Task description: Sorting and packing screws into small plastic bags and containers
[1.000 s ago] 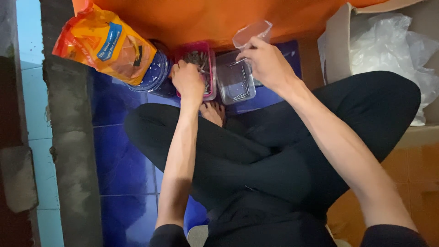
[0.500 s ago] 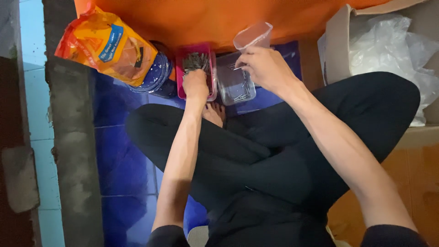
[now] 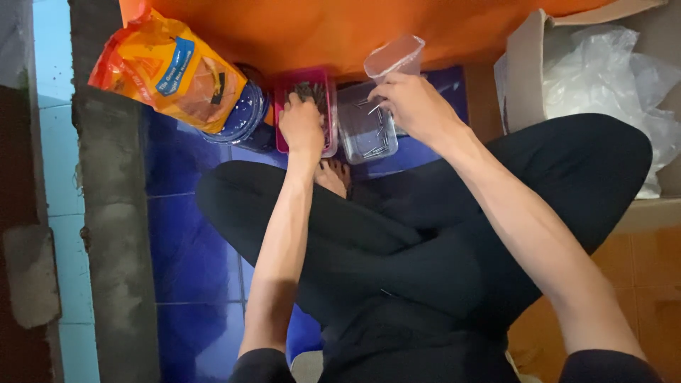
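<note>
While the legs are kept crossed in black trousers (image 3: 425, 241) on the blue tiled floor (image 3: 191, 248), both hands are stretched forward to two small containers set side by side just past the knees. The left hand (image 3: 301, 128) is laid into the pink tray (image 3: 328, 106), which is filled with dark nails (image 3: 311, 91); the fingers are curled down among the nails, though whether any are actually pinched cannot be told, since the fingertips are hidden by the back of the hand. The right hand (image 3: 415, 106) is held over the far edge of the clear plastic box (image 3: 365, 131), in which a few loose nails are scattered. A single nail (image 3: 374, 108) is gripped between thumb and fingertips of this hand, pointing down toward the clear box. The transparent hinged lid (image 3: 394, 57) is seen standing up just beyond the right hand. An orange and yellow bag (image 3: 167, 71) is propped to the left, resting against a dark blue round container (image 3: 245, 117) just beside the pink tray. A cardboard box (image 3: 521, 71) lined with crumpled clear plastic (image 3: 603, 78) is placed at the right, and an orange cloth (image 3: 319, 28) is spread behind everything.
</note>
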